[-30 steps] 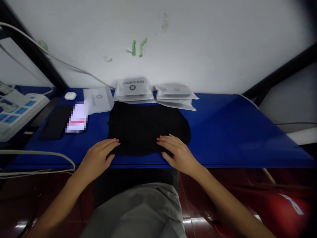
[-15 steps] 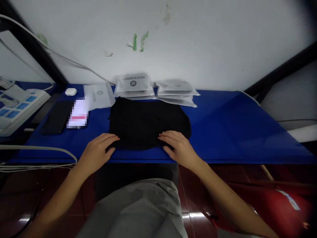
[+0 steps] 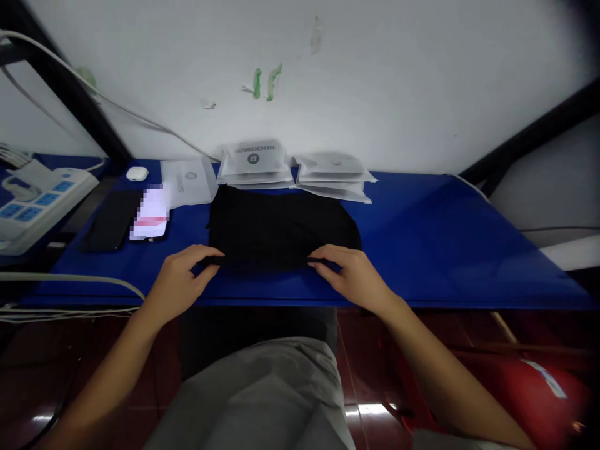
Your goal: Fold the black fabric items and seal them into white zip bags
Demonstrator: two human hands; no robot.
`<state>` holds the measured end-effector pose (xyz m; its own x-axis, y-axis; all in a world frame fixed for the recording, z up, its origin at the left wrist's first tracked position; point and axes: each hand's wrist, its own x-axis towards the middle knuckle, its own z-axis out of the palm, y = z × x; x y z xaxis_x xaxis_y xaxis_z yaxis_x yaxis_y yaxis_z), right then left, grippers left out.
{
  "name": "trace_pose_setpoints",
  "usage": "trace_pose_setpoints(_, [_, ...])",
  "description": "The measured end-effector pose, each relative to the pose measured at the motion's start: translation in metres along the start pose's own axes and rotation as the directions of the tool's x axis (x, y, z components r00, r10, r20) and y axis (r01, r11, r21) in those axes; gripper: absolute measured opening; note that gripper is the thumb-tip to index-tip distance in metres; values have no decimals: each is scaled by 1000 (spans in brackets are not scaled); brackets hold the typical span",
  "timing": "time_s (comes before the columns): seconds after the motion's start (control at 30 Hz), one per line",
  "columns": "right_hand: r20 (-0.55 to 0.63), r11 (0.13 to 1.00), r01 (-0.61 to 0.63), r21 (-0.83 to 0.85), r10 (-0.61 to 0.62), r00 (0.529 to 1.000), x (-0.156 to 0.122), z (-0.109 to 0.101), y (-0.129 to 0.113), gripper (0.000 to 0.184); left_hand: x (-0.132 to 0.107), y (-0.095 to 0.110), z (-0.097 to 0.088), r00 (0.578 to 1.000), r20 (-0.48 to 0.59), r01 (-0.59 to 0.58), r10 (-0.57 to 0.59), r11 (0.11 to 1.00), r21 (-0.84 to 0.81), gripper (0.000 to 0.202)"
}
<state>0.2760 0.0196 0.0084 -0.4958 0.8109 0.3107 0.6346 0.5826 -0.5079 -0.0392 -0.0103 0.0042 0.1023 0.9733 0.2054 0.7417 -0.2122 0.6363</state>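
Observation:
A black piece of cloth (image 3: 276,225) lies spread on the blue table (image 3: 445,244) in front of me. My left hand (image 3: 187,272) pinches its near edge at the left, thumb below and fingers above. At the right, my right hand (image 3: 344,270) pinches the same edge in a like way. Between the two hands the edge runs fairly straight and looks slightly raised from the tabletop. What kind of garment or cover the cloth is, I cannot make out.
Behind the cloth, white zip bags (image 3: 255,164) stand against the wall, with more bags (image 3: 332,172) beside them and a flat one (image 3: 190,181) leftward. A black phone (image 3: 110,222), a lit phone (image 3: 152,215), an earbud case (image 3: 137,174) and a power strip (image 3: 44,203) lie left.
Both hands have gone from resting on the cloth's near part to pinching its edge. That edge has risen and shifted slightly away from me, baring more of the table's front.

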Motion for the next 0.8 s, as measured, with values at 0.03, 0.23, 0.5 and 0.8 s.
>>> trace_pose_setpoints(0.03, [-4, 1000, -11, 19, 11, 1000, 3, -3, -1, 13, 3, 3, -1, 1000, -20, 23, -23, 1000, -6, 21])
trace_pose_setpoints(0.23, [-6, 993, -107, 49, 108, 994, 28, -18, 2, 12, 24, 14, -6, 988, -135, 64, -70, 997, -50, 22])
trace_pose_setpoints(0.5, [-49, 990, -144, 4, 144, 988, 70, -8, 35, 19, 66, 10, 3, 974, -185, 148, -130, 985, 90, 30])
trace_pose_setpoints(0.8, [-77, 908, 102, -405, -146, 986, 42, 9, 8, 27, 50, 16, 25, 957, 80, -283, 278, 839, 466, 37])
